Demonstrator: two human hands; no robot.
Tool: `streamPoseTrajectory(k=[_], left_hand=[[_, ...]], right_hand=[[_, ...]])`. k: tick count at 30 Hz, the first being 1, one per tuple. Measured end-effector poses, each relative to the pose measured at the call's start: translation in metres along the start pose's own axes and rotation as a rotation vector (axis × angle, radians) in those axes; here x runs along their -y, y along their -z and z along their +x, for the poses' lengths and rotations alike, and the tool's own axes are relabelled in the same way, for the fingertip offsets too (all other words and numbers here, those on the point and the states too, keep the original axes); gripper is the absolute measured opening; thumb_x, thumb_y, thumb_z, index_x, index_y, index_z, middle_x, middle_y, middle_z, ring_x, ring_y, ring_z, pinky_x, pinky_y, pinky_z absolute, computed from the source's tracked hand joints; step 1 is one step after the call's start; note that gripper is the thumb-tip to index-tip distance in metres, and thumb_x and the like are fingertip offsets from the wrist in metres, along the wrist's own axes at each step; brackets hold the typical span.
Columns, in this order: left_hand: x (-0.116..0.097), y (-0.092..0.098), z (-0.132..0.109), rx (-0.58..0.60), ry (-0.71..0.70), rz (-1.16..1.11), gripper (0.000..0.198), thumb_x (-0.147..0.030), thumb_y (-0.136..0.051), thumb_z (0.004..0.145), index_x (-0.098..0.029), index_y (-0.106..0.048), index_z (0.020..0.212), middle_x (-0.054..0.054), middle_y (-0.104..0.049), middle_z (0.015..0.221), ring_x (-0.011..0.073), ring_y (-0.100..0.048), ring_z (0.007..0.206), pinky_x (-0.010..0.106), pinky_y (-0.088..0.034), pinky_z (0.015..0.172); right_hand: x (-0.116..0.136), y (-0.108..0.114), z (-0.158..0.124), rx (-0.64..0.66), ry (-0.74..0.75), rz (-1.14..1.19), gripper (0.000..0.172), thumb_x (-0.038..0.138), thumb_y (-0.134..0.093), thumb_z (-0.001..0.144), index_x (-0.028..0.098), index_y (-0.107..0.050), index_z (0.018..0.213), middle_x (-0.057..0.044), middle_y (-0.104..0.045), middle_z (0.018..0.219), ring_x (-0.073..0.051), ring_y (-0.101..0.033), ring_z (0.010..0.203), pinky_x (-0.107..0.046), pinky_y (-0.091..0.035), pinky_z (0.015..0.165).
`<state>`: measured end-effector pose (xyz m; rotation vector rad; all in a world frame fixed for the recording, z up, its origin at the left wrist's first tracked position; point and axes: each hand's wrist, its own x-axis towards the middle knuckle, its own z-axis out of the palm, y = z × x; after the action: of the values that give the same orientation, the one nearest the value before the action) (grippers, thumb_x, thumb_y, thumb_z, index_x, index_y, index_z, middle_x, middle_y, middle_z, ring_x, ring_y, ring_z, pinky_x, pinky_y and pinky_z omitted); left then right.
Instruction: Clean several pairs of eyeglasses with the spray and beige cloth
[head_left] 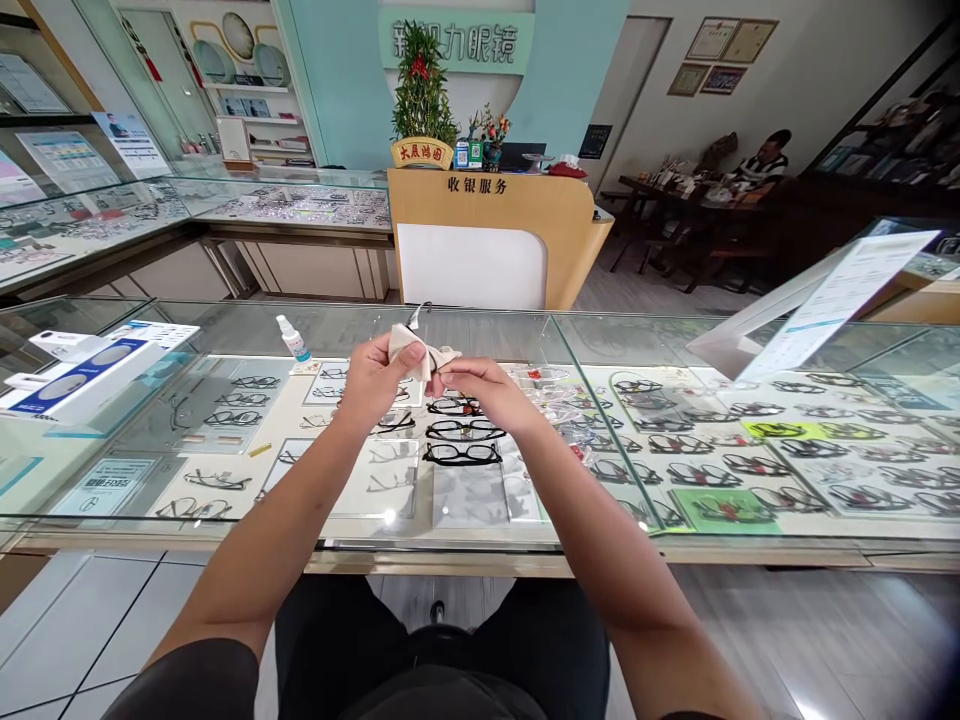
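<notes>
Above the glass counter my two hands are close together around a pair of eyeglasses (430, 309), mostly hidden by fingers and cloth; a dark, thin part of it shows. My left hand (373, 378) is closed on a pale cleaning cloth (401, 343), its thumb pressing the cloth against the eyeglasses. The fingers of my right hand (491, 390) pinch the eyeglasses at their right side, beside the cloth's edge. Below my hands lie several black-framed glasses (463, 454) in a column. Left of my hands stands a small spray bottle (293, 340) with a white top and blue label.
The glass display counter (480, 548) spans the view, with rows of eyeglasses beneath its top. Boxes (82, 380) lie at its left; a tilted sign stand (817, 300) is at the right. Beyond are a wooden cashier desk (495, 205) and a seated person (763, 165).
</notes>
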<state>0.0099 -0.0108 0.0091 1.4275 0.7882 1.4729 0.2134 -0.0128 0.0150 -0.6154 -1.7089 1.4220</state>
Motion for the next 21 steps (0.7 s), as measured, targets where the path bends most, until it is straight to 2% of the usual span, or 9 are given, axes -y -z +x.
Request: streamPoseTrajectory(k=[4, 7, 10, 13, 16, 18, 21], left_hand=[[0.008, 0.011, 0.004, 0.023, 0.015, 0.057, 0.065, -0.082, -0.083, 0.089, -0.020, -0.073, 0.074, 0.003, -0.065, 0.065, 0.0172, -0.057, 0.059, 0.032, -0.042, 0.059], [0.009, 0.019, 0.006, 0.091, 0.016, 0.068, 0.061, -0.078, -0.086, 0.090, -0.019, -0.073, 0.078, 0.003, -0.066, 0.070, 0.0167, -0.055, 0.064, 0.032, -0.041, 0.063], [0.004, 0.016, 0.005, 0.153, 0.035, 0.050, 0.054, -0.070, -0.094, 0.086, -0.019, -0.075, 0.088, 0.001, -0.066, 0.071, 0.0151, -0.054, 0.064, 0.030, -0.042, 0.063], [-0.002, 0.006, 0.001, 0.137, 0.040, 0.014, 0.054, -0.060, -0.104, 0.076, -0.020, -0.075, 0.099, 0.000, -0.072, 0.073, 0.0163, -0.061, 0.064, 0.030, -0.046, 0.064], [-0.005, -0.003, -0.002, 0.106, 0.049, -0.026, 0.056, -0.056, -0.108, 0.070, -0.022, -0.069, 0.090, 0.000, -0.074, 0.068, 0.0196, -0.067, 0.062, 0.032, -0.051, 0.064], [-0.006, -0.005, -0.003, 0.081, 0.055, -0.036, 0.058, -0.060, -0.107, 0.069, -0.022, -0.065, 0.083, 0.000, -0.071, 0.062, 0.0191, -0.065, 0.055, 0.032, -0.051, 0.059], [-0.003, -0.005, -0.004, 0.012, 0.022, -0.028, 0.059, -0.071, -0.099, 0.078, -0.022, -0.067, 0.079, -0.001, -0.067, 0.058, 0.0173, -0.061, 0.050, 0.033, -0.050, 0.056]], right_hand=[[0.000, 0.005, 0.000, -0.035, 0.011, -0.001, 0.026, 0.042, -0.076, 0.095, 0.024, -0.081, 0.078, -0.004, -0.080, 0.088, -0.025, -0.073, 0.099, -0.040, -0.055, 0.105], [-0.001, 0.010, 0.000, -0.066, 0.030, -0.005, 0.024, 0.039, -0.074, 0.095, 0.024, -0.081, 0.078, -0.003, -0.079, 0.087, -0.024, -0.072, 0.097, -0.040, -0.053, 0.105], [-0.002, 0.014, -0.001, -0.078, 0.047, -0.007, 0.024, 0.037, -0.072, 0.096, 0.024, -0.082, 0.079, -0.003, -0.078, 0.088, -0.024, -0.070, 0.097, -0.038, -0.051, 0.104], [-0.005, 0.011, 0.001, -0.072, 0.034, 0.014, 0.024, 0.039, -0.072, 0.096, 0.024, -0.081, 0.080, -0.003, -0.078, 0.088, -0.024, -0.069, 0.097, -0.038, -0.051, 0.103], [-0.006, 0.003, 0.002, -0.039, 0.000, 0.024, 0.027, 0.045, -0.075, 0.094, 0.023, -0.080, 0.078, -0.003, -0.077, 0.088, -0.024, -0.069, 0.096, -0.039, -0.052, 0.104], [-0.006, -0.002, 0.003, -0.011, -0.009, 0.007, 0.029, 0.046, -0.076, 0.095, 0.023, -0.079, 0.077, -0.003, -0.076, 0.087, -0.024, -0.069, 0.095, -0.039, -0.053, 0.103], [-0.005, -0.007, 0.002, 0.013, -0.002, -0.010, 0.031, 0.046, -0.075, 0.097, 0.023, -0.077, 0.076, -0.004, -0.076, 0.087, -0.023, -0.068, 0.095, -0.038, -0.053, 0.100]])
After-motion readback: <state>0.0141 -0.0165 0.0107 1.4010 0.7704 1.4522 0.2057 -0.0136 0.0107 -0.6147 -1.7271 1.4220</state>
